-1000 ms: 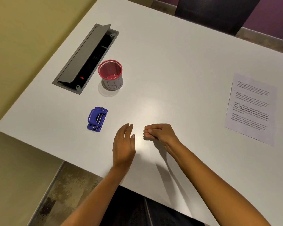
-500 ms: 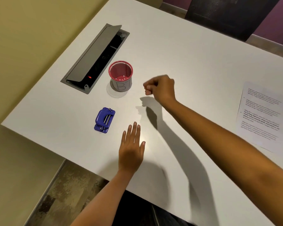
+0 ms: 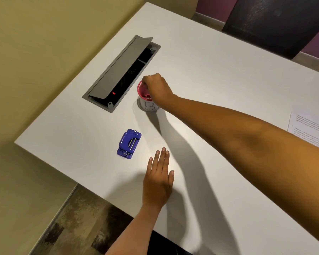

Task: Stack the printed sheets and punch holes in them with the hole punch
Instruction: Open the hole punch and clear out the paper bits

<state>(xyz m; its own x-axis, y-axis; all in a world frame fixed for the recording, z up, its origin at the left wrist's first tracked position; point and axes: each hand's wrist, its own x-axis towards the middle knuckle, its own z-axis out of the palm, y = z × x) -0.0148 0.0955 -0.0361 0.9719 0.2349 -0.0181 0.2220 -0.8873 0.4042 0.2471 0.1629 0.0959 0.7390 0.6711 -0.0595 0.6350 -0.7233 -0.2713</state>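
A blue hole punch [image 3: 129, 144] lies on the white table [image 3: 219, 85] near its left edge. Printed sheets [image 3: 309, 129] lie at the far right, partly cut off by the frame. My left hand [image 3: 158, 178] rests flat on the table, fingers apart, just right of and below the punch, holding nothing. My right hand [image 3: 157, 89] is closed in a fist over the mouth of a red mesh cup [image 3: 143, 92] with a white label marked "B". Whether anything is inside the fist is hidden.
An open grey cable box [image 3: 122, 72] with a red light is sunk into the table left of the cup. A dark chair back [image 3: 276, 21] stands beyond the far edge. The near-left table edge drops to the floor.
My right hand has moved from beside my left hand, up and left across the table, to over the red cup, staying closed. My left hand has flattened onto the table.
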